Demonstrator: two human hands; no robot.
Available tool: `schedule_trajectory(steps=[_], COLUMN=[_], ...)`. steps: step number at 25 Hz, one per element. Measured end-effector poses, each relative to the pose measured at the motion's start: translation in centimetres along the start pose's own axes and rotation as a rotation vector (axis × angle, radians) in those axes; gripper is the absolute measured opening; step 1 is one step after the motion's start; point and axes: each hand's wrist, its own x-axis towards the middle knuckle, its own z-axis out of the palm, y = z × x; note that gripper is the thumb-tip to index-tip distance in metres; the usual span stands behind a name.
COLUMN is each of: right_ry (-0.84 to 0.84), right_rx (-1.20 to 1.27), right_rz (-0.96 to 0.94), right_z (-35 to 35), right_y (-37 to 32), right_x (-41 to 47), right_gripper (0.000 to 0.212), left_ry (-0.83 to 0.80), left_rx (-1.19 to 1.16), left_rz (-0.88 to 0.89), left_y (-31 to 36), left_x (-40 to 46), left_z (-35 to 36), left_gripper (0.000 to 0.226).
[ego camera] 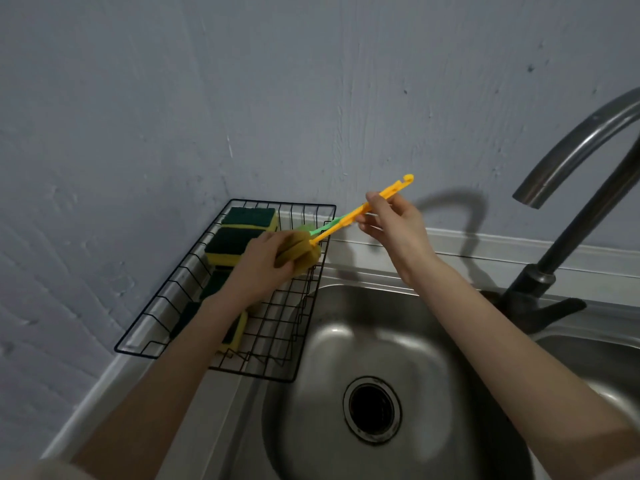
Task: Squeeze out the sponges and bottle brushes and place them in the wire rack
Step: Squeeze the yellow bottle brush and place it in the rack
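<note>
A black wire rack [194, 258] sits on the counter left of the sink. Several yellow sponges with green scrub tops [235, 244] lie in it, partly hidden by my left forearm. My left hand [263, 265] is closed around the yellow foam head [301, 252] of a bottle brush, held over the rack's right side. My right hand [391, 223] grips that brush's orange handle [349, 221], which slants up to the right and ends in a hook. A green bottle brush [313, 230] shows just behind the orange one, near the rack's far right corner.
A steel sink basin [363, 327] with a round drain [372, 408] lies below my arms. A dark curved faucet [568, 216] rises at the right, with a second basin's edge [588, 344] beyond it. A grey wall stands behind the counter.
</note>
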Motion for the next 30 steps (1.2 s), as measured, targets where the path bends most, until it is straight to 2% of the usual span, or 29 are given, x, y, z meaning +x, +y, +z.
schedule_trajectory(steps=[9, 18, 22, 25, 28, 30], right_ry=[0.057, 0.027, 0.014, 0.004, 0.014, -0.001], right_rx=[-0.004, -0.111, -0.081, -0.148, -0.232, -0.3], right_rz=[0.124, 0.16, 0.186, 0.232, 0.273, 0.272], right_z=[0.0, 0.6, 0.7, 0.3, -0.6, -1.3], right_y=[4.4, 7.4, 7.0, 7.0, 7.0, 6.6], right_x=[3.3, 4.0, 4.0, 3.6, 2.8, 1.9], right_gripper=[0.025, 0.015, 0.02, 0.008, 0.031, 0.036], left_ry=[-0.153, -0.135, -0.142, -0.17, -0.178, -0.164], left_rx=[-0.005, -0.06, -0.034, -0.016, -0.006, -0.026], left_rz=[-0.113, -0.169, -0.173, -0.178, -0.173, -0.156], left_y=[-2.7, -4.4, -4.3, -3.9, -3.0, -2.0], left_x=[4.3, 4.5, 4.5, 4.3, 3.6, 3.0], left_z=[3.4, 5.9, 5.5, 5.2, 4.5, 3.7], left_gripper=[0.053, 0.05, 0.051, 0.058, 0.064, 0.061])
